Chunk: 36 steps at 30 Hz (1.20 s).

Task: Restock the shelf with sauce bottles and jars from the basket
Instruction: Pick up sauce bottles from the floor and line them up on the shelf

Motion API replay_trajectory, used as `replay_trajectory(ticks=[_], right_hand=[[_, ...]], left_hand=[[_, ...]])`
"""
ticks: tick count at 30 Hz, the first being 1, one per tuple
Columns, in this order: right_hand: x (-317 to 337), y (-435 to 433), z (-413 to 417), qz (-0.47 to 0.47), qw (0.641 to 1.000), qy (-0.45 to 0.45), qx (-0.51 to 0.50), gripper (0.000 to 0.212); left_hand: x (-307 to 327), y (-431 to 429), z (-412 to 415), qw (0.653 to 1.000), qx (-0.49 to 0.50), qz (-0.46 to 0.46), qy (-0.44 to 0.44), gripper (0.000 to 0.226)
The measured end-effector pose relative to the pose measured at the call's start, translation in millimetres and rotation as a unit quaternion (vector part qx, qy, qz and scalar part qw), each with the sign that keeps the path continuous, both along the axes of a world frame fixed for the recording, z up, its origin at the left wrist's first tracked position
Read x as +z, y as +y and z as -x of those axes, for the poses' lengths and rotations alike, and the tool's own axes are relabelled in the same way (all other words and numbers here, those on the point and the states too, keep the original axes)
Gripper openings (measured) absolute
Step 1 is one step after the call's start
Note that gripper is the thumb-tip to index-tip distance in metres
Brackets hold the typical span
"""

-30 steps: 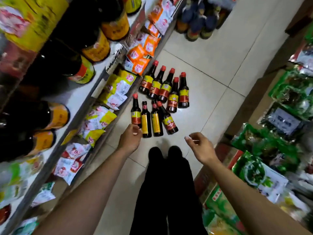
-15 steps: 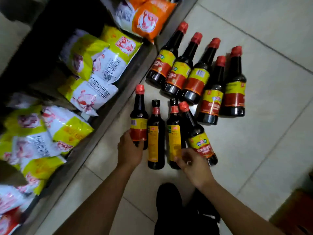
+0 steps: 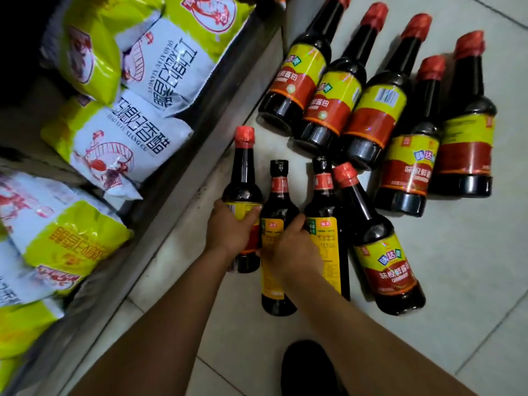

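Several dark sauce bottles stand on the tiled floor beside the shelf. My left hand [image 3: 231, 230] grips the body of a red-capped bottle [image 3: 243, 178] nearest the shelf. My right hand [image 3: 291, 250] curls round the black-capped bottle with a yellow label [image 3: 278, 201] next to it. A second black-capped bottle [image 3: 324, 201] and a leaning red-capped bottle [image 3: 383, 252] stand just right of my hands. A further cluster of red-capped bottles [image 3: 371, 110] stands behind them. No basket is in view.
The low metal shelf edge [image 3: 183, 195] runs diagonally on the left, its tiers filled with yellow-and-white bags [image 3: 143, 138]. My black shoe [image 3: 308, 367] is at the bottom. Bare floor tiles [image 3: 471, 267] lie to the right of the bottles.
I have bent down closer to the bottles. My left hand has closed round the red-capped bottle, and my right hand has shifted left onto the first black-capped bottle.
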State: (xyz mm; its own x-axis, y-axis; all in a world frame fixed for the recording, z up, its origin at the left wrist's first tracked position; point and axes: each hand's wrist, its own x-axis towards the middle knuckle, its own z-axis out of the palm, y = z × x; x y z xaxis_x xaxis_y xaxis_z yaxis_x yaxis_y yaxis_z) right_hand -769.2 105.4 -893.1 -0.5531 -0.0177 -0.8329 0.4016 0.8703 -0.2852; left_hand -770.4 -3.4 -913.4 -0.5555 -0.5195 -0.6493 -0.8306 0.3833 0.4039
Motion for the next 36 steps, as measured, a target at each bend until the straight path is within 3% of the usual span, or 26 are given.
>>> replay_trajectory(ticks=[12,17,20,28,36], right_hand=[[4.9,7.3,-2.8,0.051,0.991,-0.044,-0.118,0.061],[22.7,24.8,-4.7,0.128,0.981,-0.045,-0.136,0.057],[48.2,46.7,-1.9,0.201,0.968,-0.053,-0.137,0.040],[231.5,109.8,29.9,0.338,0.924,-0.087,-0.158,0.043],[473.6,138.8,69.4,0.425,0.886,-0.057,-0.176,0.060]], left_hand=[[18.9,-8.4,-17.1,0.999,-0.015,-0.032,-0.008,0.050],[41.2,-8.9,-31.4,0.998,-0.007,-0.064,0.009,0.034],[71.1,-3.2,-43.3,0.996,0.003,-0.081,0.031,0.034],[246.7,23.1,-48.1,0.986,-0.034,-0.144,0.075,0.041],[502.5,36.7,-13.6,0.951,-0.102,-0.212,0.199,0.043]])
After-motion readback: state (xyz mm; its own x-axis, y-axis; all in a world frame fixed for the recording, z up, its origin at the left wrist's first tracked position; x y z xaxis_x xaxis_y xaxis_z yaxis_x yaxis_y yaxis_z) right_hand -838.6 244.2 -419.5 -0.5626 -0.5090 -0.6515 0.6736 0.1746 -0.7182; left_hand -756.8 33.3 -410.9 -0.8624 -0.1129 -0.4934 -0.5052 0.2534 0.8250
